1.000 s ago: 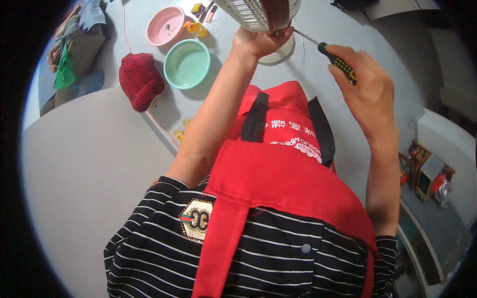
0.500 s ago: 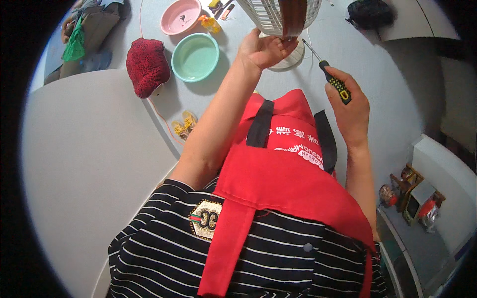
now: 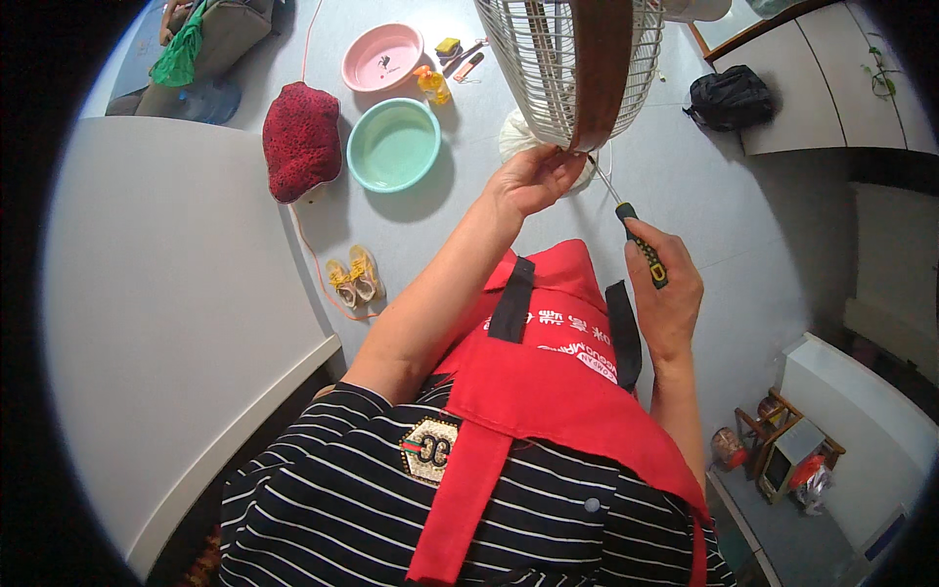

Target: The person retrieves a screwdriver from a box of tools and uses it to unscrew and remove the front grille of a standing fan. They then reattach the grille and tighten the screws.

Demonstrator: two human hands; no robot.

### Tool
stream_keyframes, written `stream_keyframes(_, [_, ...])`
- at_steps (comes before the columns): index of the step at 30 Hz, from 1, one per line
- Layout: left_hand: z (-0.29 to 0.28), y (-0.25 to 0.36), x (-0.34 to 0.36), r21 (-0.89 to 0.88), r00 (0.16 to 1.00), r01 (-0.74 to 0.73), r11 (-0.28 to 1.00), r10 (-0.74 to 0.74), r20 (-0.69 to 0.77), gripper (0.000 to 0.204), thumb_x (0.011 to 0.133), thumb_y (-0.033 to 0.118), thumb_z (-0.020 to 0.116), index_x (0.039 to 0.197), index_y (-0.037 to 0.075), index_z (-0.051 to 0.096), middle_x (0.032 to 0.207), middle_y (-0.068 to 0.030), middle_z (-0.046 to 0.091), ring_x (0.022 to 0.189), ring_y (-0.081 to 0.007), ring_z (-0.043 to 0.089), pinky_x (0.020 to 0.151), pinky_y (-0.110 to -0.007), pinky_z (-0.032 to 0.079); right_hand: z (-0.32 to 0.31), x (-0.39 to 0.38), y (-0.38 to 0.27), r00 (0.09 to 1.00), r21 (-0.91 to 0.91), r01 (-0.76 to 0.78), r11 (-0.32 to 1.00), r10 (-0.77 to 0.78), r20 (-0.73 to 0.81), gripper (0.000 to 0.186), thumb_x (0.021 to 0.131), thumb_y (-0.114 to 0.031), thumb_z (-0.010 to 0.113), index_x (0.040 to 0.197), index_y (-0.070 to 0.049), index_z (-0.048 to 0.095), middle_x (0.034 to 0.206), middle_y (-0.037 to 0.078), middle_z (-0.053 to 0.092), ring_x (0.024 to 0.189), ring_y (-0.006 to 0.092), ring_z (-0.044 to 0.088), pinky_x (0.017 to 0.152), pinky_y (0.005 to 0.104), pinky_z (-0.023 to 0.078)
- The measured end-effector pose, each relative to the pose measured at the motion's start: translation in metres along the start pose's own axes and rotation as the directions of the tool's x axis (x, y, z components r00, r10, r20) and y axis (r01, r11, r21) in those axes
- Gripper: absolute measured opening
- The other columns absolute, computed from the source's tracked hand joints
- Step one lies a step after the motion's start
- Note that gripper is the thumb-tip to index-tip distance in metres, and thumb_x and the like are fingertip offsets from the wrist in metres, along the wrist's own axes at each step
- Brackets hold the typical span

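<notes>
An electric fan (image 3: 599,78) with a pale wire cage and a brown band round its rim stands in front of me at the top. Under the band's lowest point, my left hand (image 3: 531,180) is closed with its fingertips at the rim; a small part between them cannot be made out. My right hand (image 3: 669,298) grips a screwdriver (image 3: 641,245) by its black and yellow handle. The shaft slants up and left, and its tip reaches the bottom of the rim beside the left fingertips. Below the cage, the fan's white base (image 3: 516,137) shows partly.
Left of the fan are a green basin (image 3: 394,145), a pink basin (image 3: 382,58), an orange bottle (image 3: 432,85) and small tools (image 3: 469,66). A red cushion (image 3: 302,142), a cord and yellow shoes (image 3: 354,278) lie nearer. At right are a black bag (image 3: 732,99) and a small wooden rack (image 3: 787,445).
The view has shifted, showing more of the fan. The screwdriver's tip has come in from the right of the rim to its underside. My left fingers, spread before, have drawn together at the rim.
</notes>
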State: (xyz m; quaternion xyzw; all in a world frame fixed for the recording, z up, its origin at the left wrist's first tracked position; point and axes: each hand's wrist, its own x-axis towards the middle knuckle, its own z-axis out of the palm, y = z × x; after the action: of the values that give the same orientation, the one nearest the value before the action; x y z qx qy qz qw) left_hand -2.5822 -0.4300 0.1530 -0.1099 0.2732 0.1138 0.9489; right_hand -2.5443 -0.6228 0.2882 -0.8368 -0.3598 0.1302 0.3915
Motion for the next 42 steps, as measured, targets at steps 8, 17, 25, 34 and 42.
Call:
stream_keyframes(8, [0.013, 0.0, -0.01, 0.111, 1.0, 0.002, 0.994, 0.002, -0.031, 0.025, 0.084, -0.002, 0.048, 0.108, -0.01, 0.047, 0.112, -0.0224, 0.052, 0.106, -0.0296, 0.051, 0.096, -0.036, 0.043, 0.011, 0.009, 0.023, 0.868, 0.602, -0.467, 0.648, 0.465, 0.173, 0.032, 0.085, -0.013, 0.054, 0.116, -0.008, 0.053, 0.089, 0.005, 0.059, 0.074, 0.0094, 0.054, 0.063, 0.0237, 0.042])
stream_keyframes(17, [0.015, -0.016, -0.002, 0.044, 0.992, 0.081, 0.996, -0.085, 0.095, 0.025, 0.084, -0.003, 0.047, 0.107, -0.011, 0.046, 0.114, -0.0215, 0.05, 0.106, -0.029, 0.051, 0.095, -0.036, 0.044, 0.016, 0.011, 0.059, 0.824, 0.783, -0.489, 0.385, 0.498, 0.27, 0.034, 0.084, -0.014, 0.055, 0.114, -0.001, 0.05, 0.08, 0.002, 0.056, 0.068, 0.0068, 0.049, 0.061, 0.0204, 0.04])
stream_keyframes(25, [0.01, -0.013, 0.004, 0.15, 0.998, 0.048, 0.988, -0.055, 0.041, 0.025, 0.083, -0.004, 0.047, 0.107, -0.011, 0.047, 0.111, -0.0225, 0.053, 0.105, -0.0293, 0.052, 0.095, -0.036, 0.045, 0.02, 0.016, 0.051, 0.866, 0.718, -0.438, 0.541, 0.467, 0.177, 0.024, 0.086, -0.022, 0.055, 0.098, -0.002, 0.053, 0.07, 0.002, 0.052, 0.059, 0.0073, 0.047, 0.055, 0.0205, 0.038])
stream_keyframes(34, [0.0, -0.013, 0.012, 0.032, 0.986, 0.127, 0.991, -0.13, 0.106, 0.026, 0.084, -0.003, 0.047, 0.109, -0.009, 0.048, 0.113, -0.022, 0.053, 0.107, -0.0296, 0.052, 0.095, -0.036, 0.044, 0.029, 0.002, 0.049, 0.824, 0.698, -0.523, 0.489, 0.5, 0.266, 0.023, 0.084, -0.02, 0.057, 0.1, -0.004, 0.054, 0.069, 0.0, 0.052, 0.056, 0.0052, 0.045, 0.052, 0.0196, 0.036])
stream_keyframes(42, [-0.009, 0.004, 0.035, -0.017, 0.953, 0.302, 0.953, -0.301, 0.036, 0.021, 0.083, -0.005, 0.049, 0.103, -0.007, 0.051, 0.106, -0.0176, 0.057, 0.1, -0.0275, 0.055, 0.091, -0.034, 0.047, 0.051, -0.018, 0.047, 0.745, 0.757, -0.51, 0.408, 0.65, 0.151, 0.019, 0.081, -0.02, 0.062, 0.088, -0.006, 0.052, 0.064, -0.002, 0.051, 0.051, 0.0026, 0.044, 0.046, 0.0174, 0.034])
